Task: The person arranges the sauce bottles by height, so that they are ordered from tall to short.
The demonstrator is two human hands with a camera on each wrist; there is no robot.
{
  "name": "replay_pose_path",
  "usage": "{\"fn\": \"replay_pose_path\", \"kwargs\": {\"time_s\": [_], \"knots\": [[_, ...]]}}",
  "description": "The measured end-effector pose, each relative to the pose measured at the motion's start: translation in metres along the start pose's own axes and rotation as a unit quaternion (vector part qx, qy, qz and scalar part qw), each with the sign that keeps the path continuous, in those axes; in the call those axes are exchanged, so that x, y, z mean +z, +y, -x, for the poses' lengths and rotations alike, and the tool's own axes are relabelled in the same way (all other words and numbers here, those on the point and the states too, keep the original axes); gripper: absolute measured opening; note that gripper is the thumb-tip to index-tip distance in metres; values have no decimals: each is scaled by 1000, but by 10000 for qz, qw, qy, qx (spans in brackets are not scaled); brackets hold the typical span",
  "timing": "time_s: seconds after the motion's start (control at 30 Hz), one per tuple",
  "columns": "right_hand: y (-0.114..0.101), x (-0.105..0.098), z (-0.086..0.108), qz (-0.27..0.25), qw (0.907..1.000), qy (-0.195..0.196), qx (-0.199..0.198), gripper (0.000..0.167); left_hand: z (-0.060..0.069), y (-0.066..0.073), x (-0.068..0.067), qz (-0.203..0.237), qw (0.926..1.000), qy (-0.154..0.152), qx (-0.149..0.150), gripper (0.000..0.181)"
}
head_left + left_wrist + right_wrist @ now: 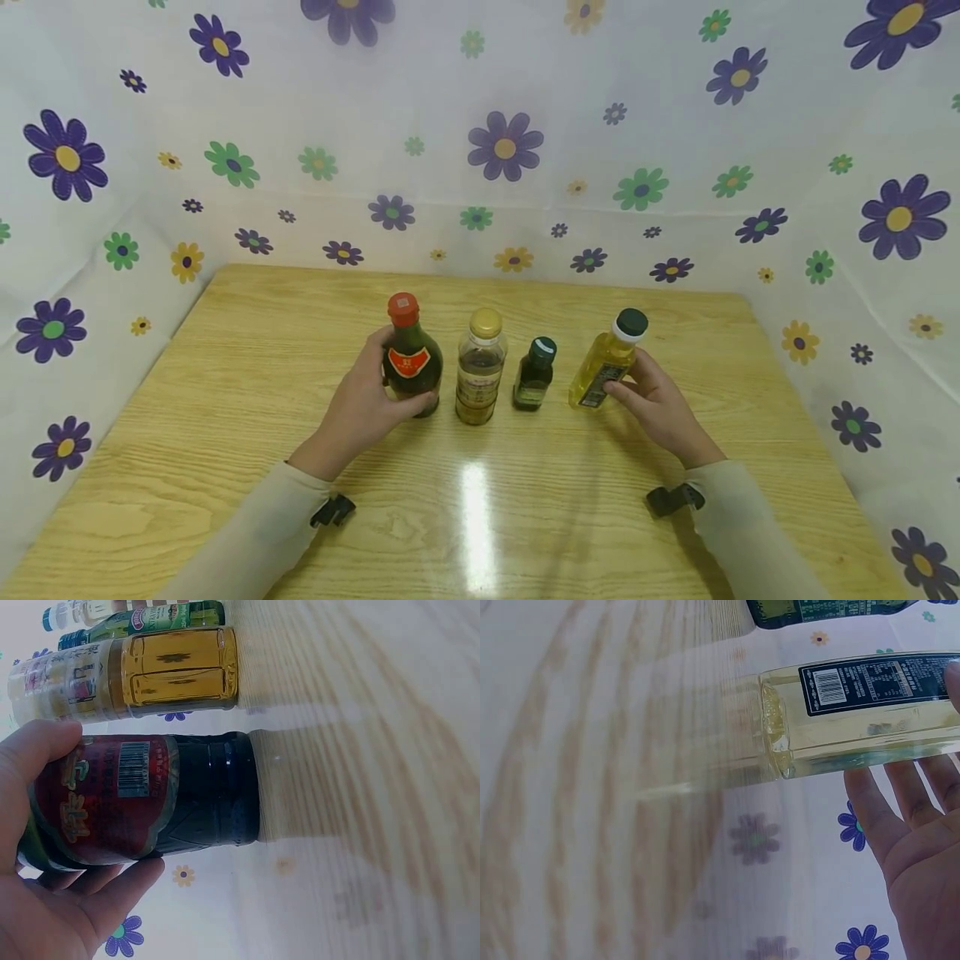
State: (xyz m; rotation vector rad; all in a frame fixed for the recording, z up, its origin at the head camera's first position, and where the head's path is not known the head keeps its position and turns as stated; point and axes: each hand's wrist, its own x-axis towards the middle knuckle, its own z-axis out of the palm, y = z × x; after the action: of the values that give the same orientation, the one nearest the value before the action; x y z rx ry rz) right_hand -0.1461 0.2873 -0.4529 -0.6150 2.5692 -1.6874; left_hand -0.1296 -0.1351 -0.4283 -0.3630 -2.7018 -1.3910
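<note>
My left hand (365, 406) grips a dark bottle (408, 363) with a red cap and a red label, thumb on one side and fingers round the other. It stands close to upright, its base at the tabletop in the left wrist view (217, 787). My right hand (666, 410) holds a flat-sided bottle of pale yellow oil (597, 367) with a dark green cap. This bottle leans, its top toward the right; whether its base touches the table I cannot tell. Between them stand a gold-capped clear bottle (478, 383) of amber liquid and a small dark green bottle (532, 379).
The bottles form a rough row across the middle of the wooden table (225, 375). White cloth (450, 83) printed with flowers hangs behind the table and along both sides. A bright reflection lies on the front of the tabletop.
</note>
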Motion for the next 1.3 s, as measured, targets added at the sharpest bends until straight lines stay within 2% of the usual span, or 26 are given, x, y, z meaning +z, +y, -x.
{"fn": "replay_pose_path", "kwargs": {"time_s": [0.13,0.37,0.7,1.3], "knots": [[1,1,1,-66,10000,-25,49,58,0,-1,1,72,9999,64,50,99],[0,0,0,-65,10000,-6,38,58,0,3,-2,-80,9998,126,116,98],[-1,0,0,-10,10000,-25,50,58,-2,-1,-5,-184,9995,187,172,98],[3,0,0,-135,9999,-26,-19,57,-14,-5,-15,-201,9990,304,260,98]]}}
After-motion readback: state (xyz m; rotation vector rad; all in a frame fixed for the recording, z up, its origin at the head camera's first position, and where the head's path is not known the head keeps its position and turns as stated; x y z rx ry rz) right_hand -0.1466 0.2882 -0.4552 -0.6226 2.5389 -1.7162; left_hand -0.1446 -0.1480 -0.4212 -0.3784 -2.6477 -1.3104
